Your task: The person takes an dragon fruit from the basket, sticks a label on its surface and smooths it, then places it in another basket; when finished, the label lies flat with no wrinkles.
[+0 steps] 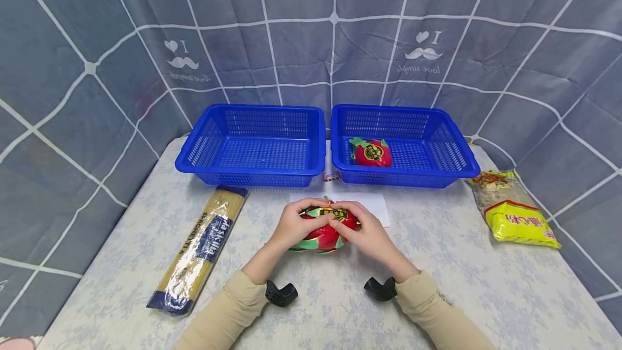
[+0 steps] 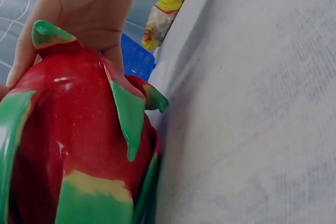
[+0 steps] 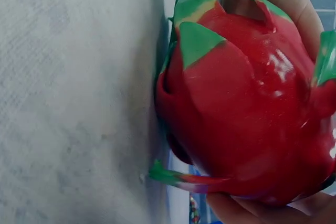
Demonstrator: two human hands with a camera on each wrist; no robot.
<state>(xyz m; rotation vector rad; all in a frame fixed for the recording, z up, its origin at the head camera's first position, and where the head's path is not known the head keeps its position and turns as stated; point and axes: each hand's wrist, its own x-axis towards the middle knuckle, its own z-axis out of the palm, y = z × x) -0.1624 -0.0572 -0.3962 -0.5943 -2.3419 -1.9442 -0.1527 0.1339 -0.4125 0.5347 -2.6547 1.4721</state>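
A red dragon fruit with green leaf tips (image 1: 326,235) rests on the table in front of me, filling much of both wrist views. My left hand (image 1: 297,224) holds it from the left, and my right hand (image 1: 363,229) from the right, fingers curved over its top. Thumbs and fingertips of both hands meet by the black and gold label (image 1: 335,213) on the upper side. The palms hide parts of the fruit. A second dragon fruit (image 1: 373,154) with a similar label lies in the right blue basket (image 1: 408,176).
Beside that basket stands another blue basket (image 1: 259,179). A spaghetti packet (image 1: 199,253) lies at left, and a yellow-and-clear food bag (image 1: 520,217) at right. Behind the hands is a white sheet (image 1: 379,207); a small packet (image 1: 332,176) sits between the baskets.
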